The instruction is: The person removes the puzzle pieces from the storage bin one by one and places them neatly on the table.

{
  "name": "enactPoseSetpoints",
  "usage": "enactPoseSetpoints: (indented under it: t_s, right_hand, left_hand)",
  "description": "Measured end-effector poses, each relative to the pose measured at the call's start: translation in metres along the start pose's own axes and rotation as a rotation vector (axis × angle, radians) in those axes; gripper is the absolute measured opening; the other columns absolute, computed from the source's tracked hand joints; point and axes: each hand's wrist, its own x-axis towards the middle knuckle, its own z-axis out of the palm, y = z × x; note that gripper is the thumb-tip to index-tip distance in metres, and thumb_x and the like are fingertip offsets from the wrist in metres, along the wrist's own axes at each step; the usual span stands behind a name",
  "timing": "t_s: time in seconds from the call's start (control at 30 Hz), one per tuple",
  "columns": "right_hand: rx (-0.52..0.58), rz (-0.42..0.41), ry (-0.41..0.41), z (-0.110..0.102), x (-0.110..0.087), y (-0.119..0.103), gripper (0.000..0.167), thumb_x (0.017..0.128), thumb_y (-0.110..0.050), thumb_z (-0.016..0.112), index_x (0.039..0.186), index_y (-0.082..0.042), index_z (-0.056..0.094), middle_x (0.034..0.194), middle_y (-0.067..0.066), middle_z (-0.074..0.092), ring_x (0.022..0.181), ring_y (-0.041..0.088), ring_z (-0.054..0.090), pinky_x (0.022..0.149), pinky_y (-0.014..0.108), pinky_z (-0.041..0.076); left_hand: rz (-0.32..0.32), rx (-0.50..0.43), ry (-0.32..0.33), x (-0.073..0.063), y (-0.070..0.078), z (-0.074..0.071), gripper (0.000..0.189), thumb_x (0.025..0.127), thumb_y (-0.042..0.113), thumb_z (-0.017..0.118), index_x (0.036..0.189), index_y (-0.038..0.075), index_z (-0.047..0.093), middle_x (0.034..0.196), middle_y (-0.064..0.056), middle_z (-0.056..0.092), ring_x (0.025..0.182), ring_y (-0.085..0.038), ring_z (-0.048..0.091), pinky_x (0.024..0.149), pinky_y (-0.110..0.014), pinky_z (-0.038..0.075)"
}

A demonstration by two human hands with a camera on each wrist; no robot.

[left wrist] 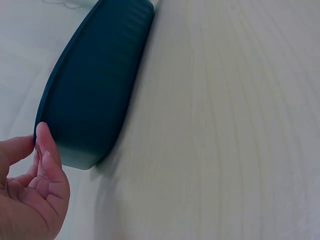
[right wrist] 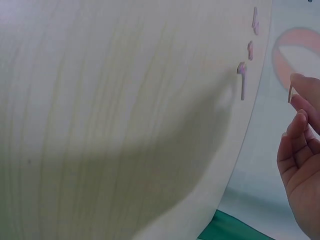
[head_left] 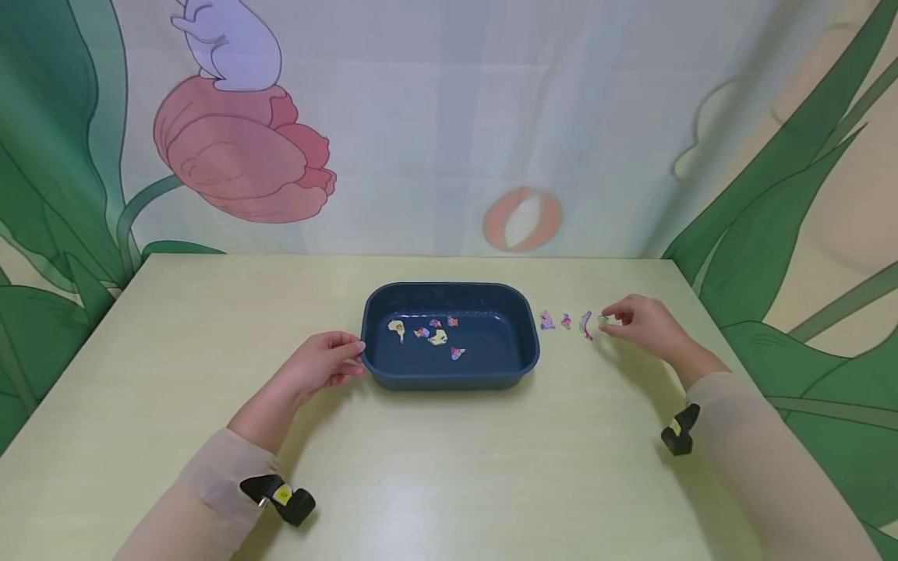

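My left hand pinches the left rim of a dark blue rectangular tray between thumb and fingers. In the left wrist view, the thumb and fingertips meet at the rim of the tray. Right of the tray, my right hand holds a small flat greenish piece between thumb and index finger. From the right wrist it shows as a thin edge, raised off the table. Beside that hand lie a curved purple piece, a small pink piece and a purple piece, in a row.
Several small colourful flat pieces lie spread inside the tray, among them a cream piece and a hooked cream piece. The pale wooden table ends at a printed curtain behind the tray.
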Motion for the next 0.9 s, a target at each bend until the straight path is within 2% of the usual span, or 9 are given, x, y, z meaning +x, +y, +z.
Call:
enactPoseSetpoints:
  t_s: [0.3, 0.57, 0.7, 0.9]
  right_hand:
    - [-0.010, 0.050, -0.044, 0.004, 0.004, 0.012, 0.032, 0.085, -0.015, 0.068, 0.109, 0.005, 0.064, 0.090, 0.014, 0.057, 0.083, 0.027, 0.048, 0.069, 0.034, 0.043]
    - [-0.031, 0.118, -0.128, 0.007, 0.015, 0.029, 0.030, 0.087, -0.013, 0.065, 0.110, 0.006, 0.063, 0.093, 0.015, 0.056, 0.085, 0.029, 0.049, 0.073, 0.037, 0.044]
    - [-0.016, 0.148, -0.146, 0.012, 0.021, 0.030, 0.031, 0.087, -0.012, 0.065, 0.112, 0.006, 0.062, 0.094, 0.015, 0.056, 0.086, 0.028, 0.049, 0.074, 0.036, 0.044]
    - [-0.028, 0.156, -0.167, 0.013, 0.025, 0.032, 0.031, 0.087, -0.011, 0.064, 0.112, 0.007, 0.062, 0.095, 0.016, 0.057, 0.085, 0.028, 0.049, 0.074, 0.037, 0.044]
  left_hand:
    - [-0.009, 0.012, 0.005, -0.001, -0.001, 0.001, 0.035, 0.097, 0.020, 0.050, 0.118, -0.008, 0.048, 0.086, -0.008, 0.059, 0.075, -0.019, 0.064, 0.061, -0.021, 0.049]
    - [-0.003, 0.013, 0.007, 0.001, 0.000, 0.002, 0.035, 0.097, 0.020, 0.052, 0.117, -0.008, 0.049, 0.086, -0.007, 0.059, 0.074, -0.017, 0.064, 0.063, -0.022, 0.050]
    - [-0.005, 0.021, 0.019, -0.001, 0.001, 0.001, 0.033, 0.097, 0.020, 0.052, 0.116, -0.007, 0.050, 0.087, -0.008, 0.058, 0.075, -0.017, 0.064, 0.063, -0.022, 0.050]
    - [0.016, -0.002, -0.003, -0.001, 0.001, -0.001, 0.030, 0.097, 0.018, 0.051, 0.112, -0.008, 0.050, 0.082, -0.005, 0.059, 0.071, -0.013, 0.063, 0.062, -0.022, 0.049]
